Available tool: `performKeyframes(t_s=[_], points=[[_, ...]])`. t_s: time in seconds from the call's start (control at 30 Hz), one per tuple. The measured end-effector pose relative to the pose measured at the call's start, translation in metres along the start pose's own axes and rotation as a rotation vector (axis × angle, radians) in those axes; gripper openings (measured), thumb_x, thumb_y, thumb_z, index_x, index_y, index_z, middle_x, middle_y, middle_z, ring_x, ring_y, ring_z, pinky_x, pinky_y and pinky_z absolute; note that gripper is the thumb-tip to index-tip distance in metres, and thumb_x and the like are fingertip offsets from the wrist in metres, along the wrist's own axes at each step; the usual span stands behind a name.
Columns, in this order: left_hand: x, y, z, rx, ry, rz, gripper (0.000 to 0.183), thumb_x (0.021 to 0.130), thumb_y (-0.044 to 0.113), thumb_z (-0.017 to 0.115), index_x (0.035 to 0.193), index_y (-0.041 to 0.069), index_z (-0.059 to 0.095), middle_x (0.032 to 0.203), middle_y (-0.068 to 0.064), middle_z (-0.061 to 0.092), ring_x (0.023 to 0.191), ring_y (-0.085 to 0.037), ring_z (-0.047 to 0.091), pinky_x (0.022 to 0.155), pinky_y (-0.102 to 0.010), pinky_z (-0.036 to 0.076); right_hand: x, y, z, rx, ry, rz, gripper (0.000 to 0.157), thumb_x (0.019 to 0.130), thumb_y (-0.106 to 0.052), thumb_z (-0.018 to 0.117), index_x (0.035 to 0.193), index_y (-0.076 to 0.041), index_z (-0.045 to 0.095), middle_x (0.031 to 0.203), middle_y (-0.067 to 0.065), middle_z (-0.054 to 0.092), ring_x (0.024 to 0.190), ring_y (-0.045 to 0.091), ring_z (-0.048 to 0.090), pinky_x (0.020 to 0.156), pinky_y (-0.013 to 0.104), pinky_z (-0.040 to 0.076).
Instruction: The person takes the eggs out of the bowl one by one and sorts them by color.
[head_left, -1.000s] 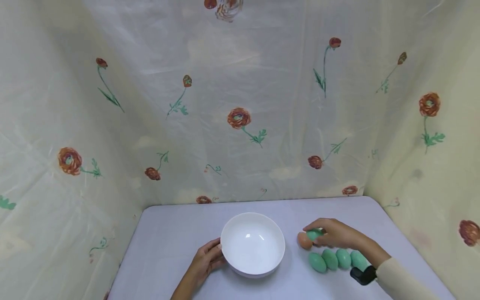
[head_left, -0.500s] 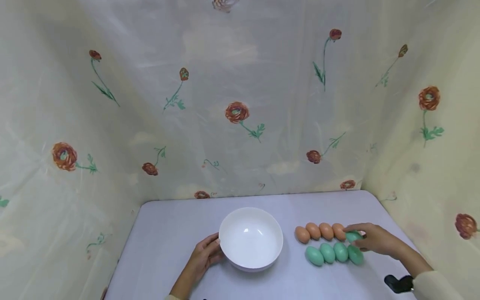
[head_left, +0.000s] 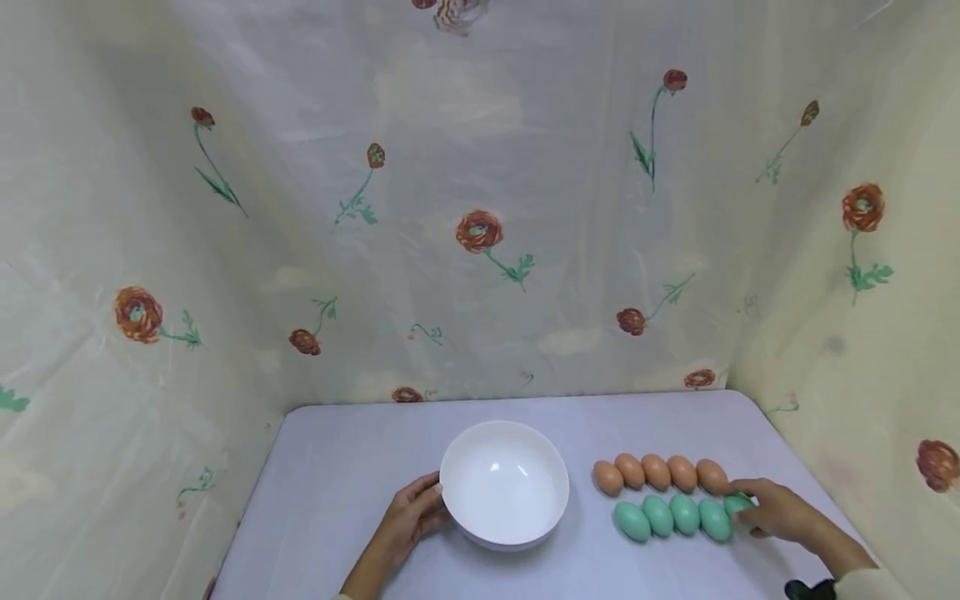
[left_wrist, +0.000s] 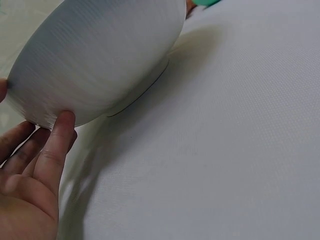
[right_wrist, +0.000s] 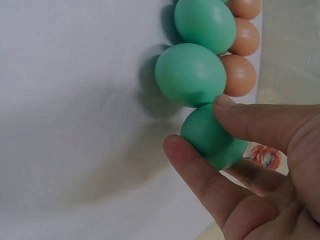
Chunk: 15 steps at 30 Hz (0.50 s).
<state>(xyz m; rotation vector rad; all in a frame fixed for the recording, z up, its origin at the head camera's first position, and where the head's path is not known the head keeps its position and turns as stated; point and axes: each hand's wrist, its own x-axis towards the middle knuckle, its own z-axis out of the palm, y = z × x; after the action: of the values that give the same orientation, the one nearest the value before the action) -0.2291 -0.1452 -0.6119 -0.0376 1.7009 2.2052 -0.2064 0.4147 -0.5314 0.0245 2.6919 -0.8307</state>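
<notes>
A white bowl (head_left: pixel 506 487) stands upright at the middle of the table. My left hand (head_left: pixel 411 518) holds it by its left side, the fingers (left_wrist: pixel 62 132) against the outer wall below the rim. On the right, my right hand (head_left: pixel 782 512) pinches a green egg (right_wrist: pixel 212 135) between thumb and fingers. That egg is at the right end of a row of several green eggs (head_left: pixel 686 514), close beside the last one. Behind them runs a row of several brown eggs (head_left: pixel 683 473); the fingertips are near its right end.
The table (head_left: pixel 360 442) has a pale cloth cover and rounded back corners. Floral curtains (head_left: pixel 480 333) enclose it at the back and on both sides. A dark strap piece (head_left: pixel 810 590) shows at the right wrist, by the sleeve.
My right hand has carried the green egg rightward along the brown row, then nearer to me, to the end of the green row. Left hand and bowl stay put.
</notes>
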Motion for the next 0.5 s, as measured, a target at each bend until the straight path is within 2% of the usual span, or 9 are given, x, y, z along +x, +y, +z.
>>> performKeyframes(t_s=[0.17,0.3,0.5], points=[[-0.001,-0.002,0.001,0.001,0.016,-0.020,0.069,0.096,0.033,0.066,0.149,-0.002,0.039,0.142,-0.019,0.056,0.118,-0.023,0.066,0.099,-0.040,0.058,0.001,0.006,0.005,0.013,0.020,-0.025,0.054,0.082,-0.001,0.070,0.128,0.018,0.051,0.124,0.044,0.050,0.090,0.028,0.064,0.064,0.034,0.063],[-0.001,-0.003,0.001,-0.001,0.018,-0.021,0.070,0.096,0.033,0.066,0.149,-0.003,0.038,0.141,-0.019,0.057,0.117,-0.023,0.067,0.098,-0.040,0.058,0.004,0.008,0.007,0.017,0.008,-0.010,0.057,0.082,-0.002,0.072,0.129,0.021,0.048,0.126,0.047,0.046,0.093,0.031,0.065,0.066,0.035,0.064],[0.000,-0.001,0.000,0.009,0.015,-0.010,0.070,0.097,0.033,0.066,0.149,-0.004,0.037,0.143,-0.020,0.055,0.119,-0.025,0.066,0.099,-0.041,0.058,0.011,0.014,0.011,0.023,-0.012,0.020,0.056,0.083,-0.003,0.072,0.130,0.018,0.050,0.131,0.048,0.042,0.096,0.035,0.065,0.067,0.036,0.064]])
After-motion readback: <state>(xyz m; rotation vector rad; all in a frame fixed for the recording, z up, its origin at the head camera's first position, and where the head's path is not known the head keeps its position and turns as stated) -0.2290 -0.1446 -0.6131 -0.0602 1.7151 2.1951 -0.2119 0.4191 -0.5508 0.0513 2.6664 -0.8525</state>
